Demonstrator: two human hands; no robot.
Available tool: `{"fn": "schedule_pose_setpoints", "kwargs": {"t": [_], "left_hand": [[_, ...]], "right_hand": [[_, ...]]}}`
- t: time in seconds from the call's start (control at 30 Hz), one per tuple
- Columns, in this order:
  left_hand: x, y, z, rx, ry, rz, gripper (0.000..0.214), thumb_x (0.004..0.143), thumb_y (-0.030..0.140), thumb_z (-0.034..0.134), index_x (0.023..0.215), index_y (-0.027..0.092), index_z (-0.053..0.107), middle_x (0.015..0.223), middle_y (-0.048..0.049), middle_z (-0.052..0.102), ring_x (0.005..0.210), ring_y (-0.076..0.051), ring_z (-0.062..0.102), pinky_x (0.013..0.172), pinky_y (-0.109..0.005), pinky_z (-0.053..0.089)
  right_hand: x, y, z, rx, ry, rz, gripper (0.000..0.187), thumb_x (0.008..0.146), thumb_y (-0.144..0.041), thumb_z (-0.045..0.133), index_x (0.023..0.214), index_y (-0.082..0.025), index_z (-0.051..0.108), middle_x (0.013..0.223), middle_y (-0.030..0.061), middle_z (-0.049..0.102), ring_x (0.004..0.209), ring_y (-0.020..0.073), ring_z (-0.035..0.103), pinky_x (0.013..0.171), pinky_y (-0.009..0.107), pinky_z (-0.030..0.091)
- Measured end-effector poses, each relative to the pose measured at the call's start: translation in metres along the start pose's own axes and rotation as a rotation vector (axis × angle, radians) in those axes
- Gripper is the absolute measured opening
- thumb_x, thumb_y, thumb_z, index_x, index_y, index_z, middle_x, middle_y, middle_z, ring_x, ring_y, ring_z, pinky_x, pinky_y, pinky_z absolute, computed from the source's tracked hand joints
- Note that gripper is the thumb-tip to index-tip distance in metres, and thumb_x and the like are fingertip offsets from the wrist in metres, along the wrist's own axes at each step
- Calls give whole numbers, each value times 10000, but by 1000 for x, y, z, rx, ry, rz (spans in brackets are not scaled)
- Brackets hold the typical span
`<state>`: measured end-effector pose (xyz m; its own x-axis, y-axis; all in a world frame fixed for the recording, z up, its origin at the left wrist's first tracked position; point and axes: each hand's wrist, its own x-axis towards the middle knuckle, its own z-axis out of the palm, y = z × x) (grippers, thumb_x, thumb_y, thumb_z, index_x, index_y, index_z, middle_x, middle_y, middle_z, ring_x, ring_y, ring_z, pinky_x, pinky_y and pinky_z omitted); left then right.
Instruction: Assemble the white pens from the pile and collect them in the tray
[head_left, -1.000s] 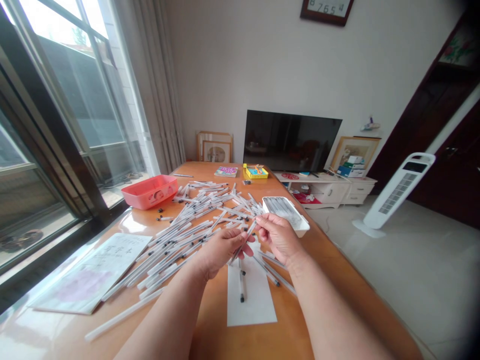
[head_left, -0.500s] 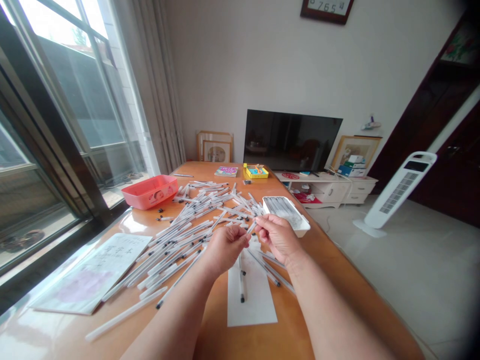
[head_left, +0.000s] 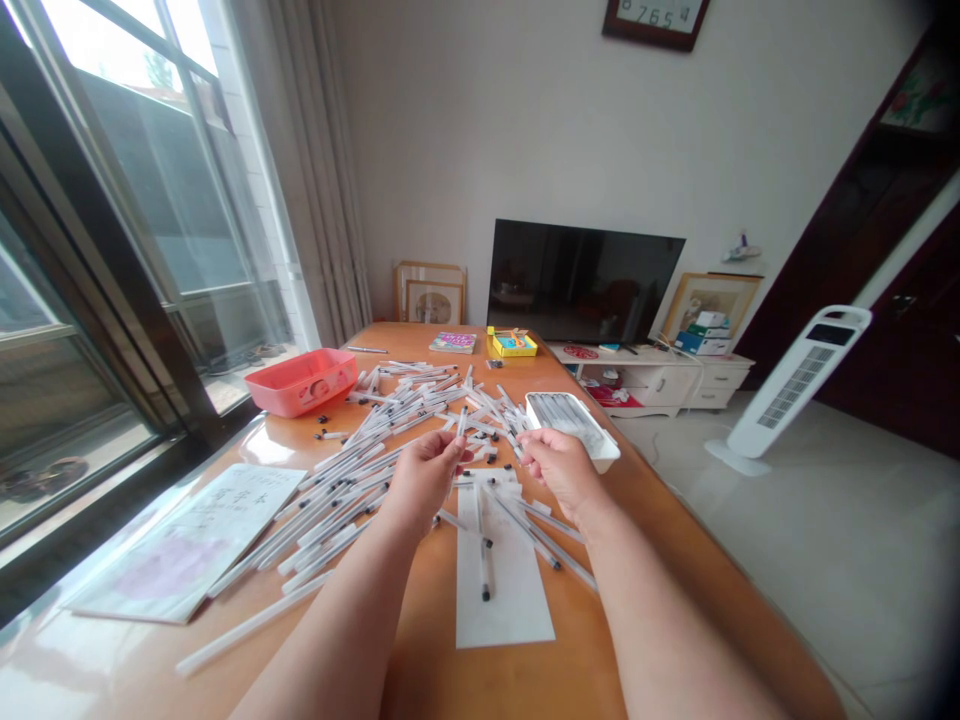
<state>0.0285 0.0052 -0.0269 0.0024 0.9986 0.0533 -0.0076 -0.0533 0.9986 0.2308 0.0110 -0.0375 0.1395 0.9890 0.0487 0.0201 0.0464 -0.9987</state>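
Observation:
My left hand (head_left: 424, 478) is closed around a clear pen with a black tip (head_left: 460, 425), held nearly upright above the table. My right hand (head_left: 555, 466) is pinched shut a short way to the right of it; what sits between its fingers is too small to name. Under both hands lies a white sheet of paper (head_left: 504, 590) with a few pens on it. A big heap of clear pens (head_left: 375, 450) spreads over the orange wooden table (head_left: 427, 660) to the left and behind the hands.
A white tray with pens in it (head_left: 574, 425) stands just beyond my right hand. A red plastic basket (head_left: 301, 381) sits at the left near the window. A printed booklet (head_left: 187, 540) lies front left. Books and a yellow box (head_left: 511, 344) rest at the far end.
My hands have drawn apart. The pen that both held is now in my left hand alone, turned upright and moved left; my right hand has shifted slightly right.

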Motion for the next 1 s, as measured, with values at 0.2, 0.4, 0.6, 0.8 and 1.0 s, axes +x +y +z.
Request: {"fn": "schedule_pose_setpoints", "kwargs": {"t": [0.2,0.4,0.6,0.8,1.0], "left_hand": [[3,2,-9,-98,98,-46,499,688,577,766,921,145,678,878,-95,741,683,-146,592,630,-270,416],[8,-2,-13,-185,151,-84,442,696,513,777,934,156,672,902,-108,744,713,-151,603,615,-252,399],[13,-5,-17,-328,193,-138,367,714,413,770,945,154,651,914,-107,738,718,-151,634,602,-235,410],[13,-4,-18,-438,211,-163,248,720,287,763,877,149,628,880,-94,725,670,-134,636,558,-219,419],[14,-3,-18,-460,219,-153,168,772,231,733,857,147,615,849,-89,713,633,-121,635,526,-201,430]], "right_hand": [[7,15,2,-270,46,-113,228,765,-345,607,870,-178,720,678,14,664,602,159,556,571,265,419],[8,28,3,-597,10,-111,181,765,-310,598,833,-187,712,662,3,658,587,146,547,534,234,346],[7,31,13,-948,-17,-100,112,783,-319,629,767,-236,703,708,-2,681,649,155,565,568,249,316],[8,28,19,-1066,5,-57,120,784,-333,643,757,-242,717,750,21,711,702,181,596,572,274,304],[9,29,19,-1024,16,-75,89,758,-293,647,715,-234,697,695,14,687,655,172,574,552,273,289]]}}
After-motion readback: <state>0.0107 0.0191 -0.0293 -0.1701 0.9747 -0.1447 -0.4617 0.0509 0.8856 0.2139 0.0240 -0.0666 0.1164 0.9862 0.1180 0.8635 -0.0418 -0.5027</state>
